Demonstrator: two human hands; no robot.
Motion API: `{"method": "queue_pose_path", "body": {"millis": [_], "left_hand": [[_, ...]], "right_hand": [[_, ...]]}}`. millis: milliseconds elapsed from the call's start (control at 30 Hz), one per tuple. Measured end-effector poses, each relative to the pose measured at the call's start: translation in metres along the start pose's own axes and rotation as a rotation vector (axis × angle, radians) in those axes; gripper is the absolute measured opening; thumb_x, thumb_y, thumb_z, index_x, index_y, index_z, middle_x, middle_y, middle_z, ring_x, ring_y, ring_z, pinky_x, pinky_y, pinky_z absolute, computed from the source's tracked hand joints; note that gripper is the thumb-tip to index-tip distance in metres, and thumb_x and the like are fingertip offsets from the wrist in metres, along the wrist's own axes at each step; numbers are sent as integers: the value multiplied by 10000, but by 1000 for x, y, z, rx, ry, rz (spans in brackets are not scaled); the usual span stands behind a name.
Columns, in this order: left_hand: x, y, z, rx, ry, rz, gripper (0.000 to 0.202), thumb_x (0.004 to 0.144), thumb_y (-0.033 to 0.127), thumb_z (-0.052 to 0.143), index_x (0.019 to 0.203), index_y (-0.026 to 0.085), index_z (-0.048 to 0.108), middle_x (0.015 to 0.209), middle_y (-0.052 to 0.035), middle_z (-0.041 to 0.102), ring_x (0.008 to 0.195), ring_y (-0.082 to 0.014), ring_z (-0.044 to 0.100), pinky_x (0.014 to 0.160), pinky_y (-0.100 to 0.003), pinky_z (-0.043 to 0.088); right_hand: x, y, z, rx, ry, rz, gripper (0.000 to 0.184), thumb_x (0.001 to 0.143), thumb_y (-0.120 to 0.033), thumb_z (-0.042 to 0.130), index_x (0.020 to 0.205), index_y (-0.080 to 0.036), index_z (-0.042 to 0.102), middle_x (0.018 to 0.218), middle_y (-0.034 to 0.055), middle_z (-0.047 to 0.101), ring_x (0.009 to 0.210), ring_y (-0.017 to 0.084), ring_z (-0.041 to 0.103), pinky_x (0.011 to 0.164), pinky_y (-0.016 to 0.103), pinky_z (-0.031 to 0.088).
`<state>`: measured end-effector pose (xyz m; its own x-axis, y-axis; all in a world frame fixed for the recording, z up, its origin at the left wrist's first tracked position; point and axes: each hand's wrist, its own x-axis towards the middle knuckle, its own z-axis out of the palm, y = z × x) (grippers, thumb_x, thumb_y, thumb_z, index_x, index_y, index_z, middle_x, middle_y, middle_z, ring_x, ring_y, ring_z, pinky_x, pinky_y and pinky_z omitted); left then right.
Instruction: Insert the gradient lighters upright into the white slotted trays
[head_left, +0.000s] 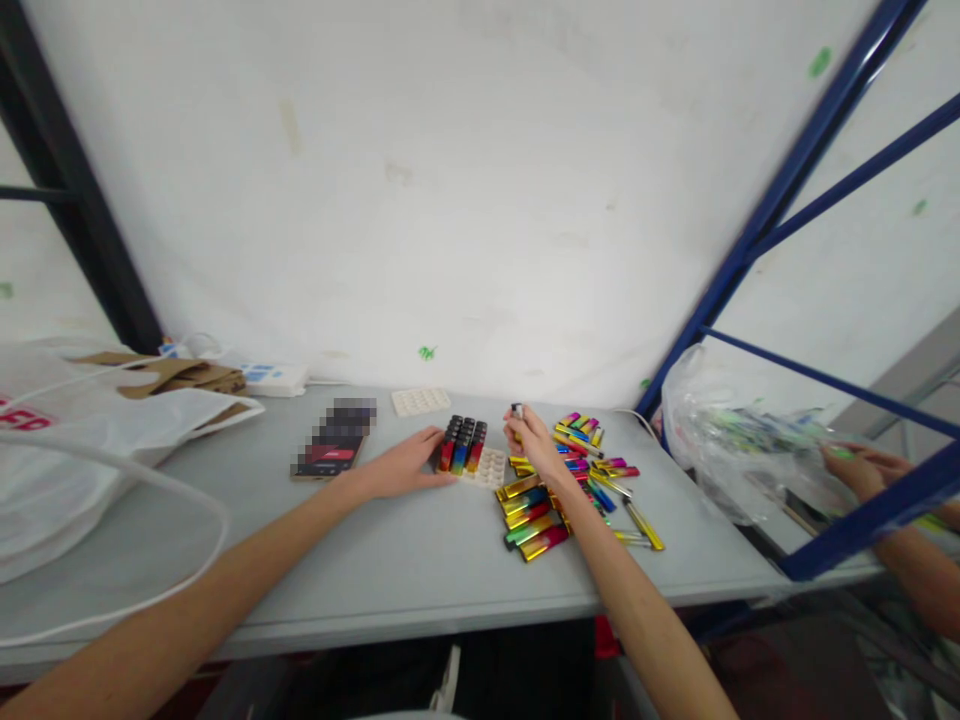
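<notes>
Standing upright in several rows, shiny multicoloured lighters [463,458] with black tops fill the left part of a white holed tray [491,467]. My left hand [409,466] grips the tray's left end, fingers at the back and thumb in front. Just right of the tray, my right hand [531,440] is closed around a single lighter [517,409], its dark top showing above the fingers. Beneath and around my right forearm lies a loose pile of metallic lighters [529,515], partly hidden by the arm.
Another white holed tray [420,402] lies near the wall. A phone [334,440] rests left of my hand. White plastic bags [112,450] and cardboard [176,375] occupy the left. At right, beyond the blue metal frame [739,260], are a clear bag [705,430] and another person's hands [862,470].
</notes>
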<state>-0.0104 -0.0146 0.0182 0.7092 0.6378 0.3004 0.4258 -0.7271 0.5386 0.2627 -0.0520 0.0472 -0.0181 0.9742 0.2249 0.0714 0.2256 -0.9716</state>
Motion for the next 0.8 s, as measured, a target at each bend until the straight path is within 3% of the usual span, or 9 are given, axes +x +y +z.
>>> {"method": "queue_pose_path", "body": {"millis": [67,133,233,333,500,667,800], "left_hand": [[0,0,0,-4,6,2,561,907,587,750,1288,190,638,1305,-144,673,1232,-360,647,1131,-468,512],[0,0,0,-10,8,5,556,909,583,752,1288,191,639,1298,-145,677,1227,-361,650,1125,-472,516],[-1,1,0,-19,13,13,558,907,581,756,1290,194,635,1289,-140,681,1201,-356,661,1113,-468,525],[-1,3,-1,-20,18,8,566,900,587,758,1291,196,635,1295,-139,683,1206,-360,663,1122,-466,520],[0,4,-2,-16,2,-8,584,899,595,751,1305,193,632,1325,-148,673,1238,-375,653,1146,-474,504],[0,3,-1,-3,-7,5,573,919,586,740,1314,187,630,1327,-148,664,1250,-367,644,1156,-465,495],[-1,0,1,3,3,11,605,917,587,750,1338,172,618,1339,-158,659,1252,-365,645,1159,-465,495]], "right_hand": [[-1,5,5,-79,2,11,440,869,-677,609,865,-262,461,633,-95,421,511,107,345,483,235,272],[-2,8,9,-200,27,-45,506,914,-738,538,777,-259,445,614,-78,399,539,121,354,501,251,280],[-3,8,11,-371,84,-156,564,955,-722,488,650,-256,403,593,-45,398,588,141,387,558,281,308],[-2,9,10,-422,128,-177,540,953,-664,476,609,-264,362,572,-43,365,580,145,365,567,294,282],[0,14,5,-410,163,-181,380,950,-529,448,684,-260,419,593,-52,389,586,151,380,564,279,280],[-4,8,3,-431,193,-221,392,1007,-594,485,806,-258,476,618,-67,446,597,154,441,599,270,347],[-11,-3,3,-467,62,-255,387,1069,-595,432,893,-258,504,645,-54,536,603,165,516,639,279,415]]}}
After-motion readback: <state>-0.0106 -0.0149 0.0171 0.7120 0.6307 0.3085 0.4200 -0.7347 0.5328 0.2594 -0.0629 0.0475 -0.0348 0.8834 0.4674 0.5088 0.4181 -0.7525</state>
